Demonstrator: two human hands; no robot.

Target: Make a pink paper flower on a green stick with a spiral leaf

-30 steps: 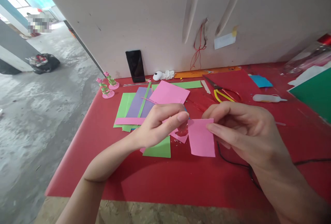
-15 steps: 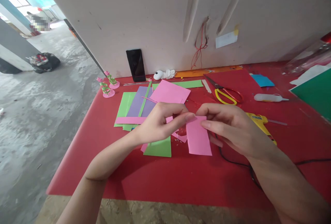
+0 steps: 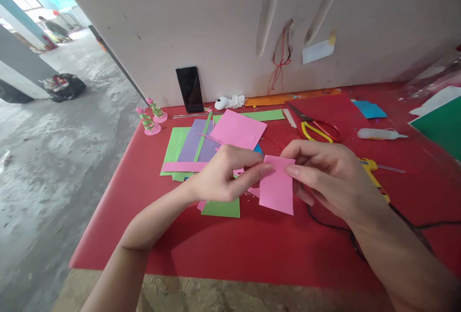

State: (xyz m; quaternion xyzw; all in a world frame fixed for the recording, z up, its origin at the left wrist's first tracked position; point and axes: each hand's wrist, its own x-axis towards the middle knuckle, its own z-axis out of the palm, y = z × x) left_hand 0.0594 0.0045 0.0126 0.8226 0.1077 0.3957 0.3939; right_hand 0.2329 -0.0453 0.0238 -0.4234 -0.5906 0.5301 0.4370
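Between both hands hangs a small rectangle of pink paper (image 3: 276, 187), held above the red-covered table (image 3: 230, 249). My left hand (image 3: 230, 170) pinches its left edge between thumb and forefinger. Thumb and fingers of my right hand (image 3: 320, 173) grip the upper right edge; part of those fingers is behind the paper. Below and beyond my left hand lie green sheets (image 3: 223, 209), a purple sheet (image 3: 192, 139), a larger pink sheet (image 3: 237, 127) and a pink strip (image 3: 182, 167). A yellow glue gun (image 3: 374, 180) rests partly hidden behind my right hand.
Scissors (image 3: 317, 127) with red and yellow handles lie at the back, near a white bottle (image 3: 380, 134). A black phone (image 3: 190, 90) leans on the wall. Two paper flowers (image 3: 146, 122) stand at the left edge. A black cord (image 3: 331, 227) runs at right.
The pink paper has turned slightly and risen a little, its lower edge now sloping down to the right. Both hands keep hold of it. The view has shifted slightly.
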